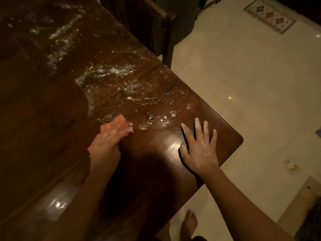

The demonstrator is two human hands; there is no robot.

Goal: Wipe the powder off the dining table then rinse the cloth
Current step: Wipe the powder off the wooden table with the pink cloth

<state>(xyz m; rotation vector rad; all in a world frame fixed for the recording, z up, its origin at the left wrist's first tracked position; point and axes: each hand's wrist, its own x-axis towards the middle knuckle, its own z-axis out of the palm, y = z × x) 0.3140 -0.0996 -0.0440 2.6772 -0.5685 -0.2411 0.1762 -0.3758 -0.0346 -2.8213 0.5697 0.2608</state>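
1. Powder [111, 71] is scattered over the dark wooden tabletop [43, 110] in white specks, small clumps and curved smears. It is thickest in a band running from the far left toward the near right corner.
2. The tabletop is polished and glossy, with visible grain, a thin seam line across it and a rounded corner. Bright glare is reflected beside the right hand and near the front edge.
3. A patch of bare wood on the left of the spill is bordered by a curved ridge of powder.
4. The cloth [122, 121], soft, crumpled and salmon-pink, is found on the tabletop at the near edge of the powder. White dust is gathered at its front corner.
5. The left hand [107, 138] is laid palm-down on top of the cloth, with the fingers stretched forward and pressed onto it rather than curled round it. The hand is blurred, so finer detail cannot be told.
6. The right hand [199, 150] is laid flat on bare wood near the rounded corner, apart from the cloth. Its fingers are straight and spread, nothing is held, and the skin is dusted white.
7. Both bare forearms are extended from the lower edge of the view.
8. A dark wooden chair [156, 23] is set at the far side. The floor [243, 84] is made of pale, glossy square tiles, on which a small patterned rug [270, 15] and a bare foot [189, 223] are seen.
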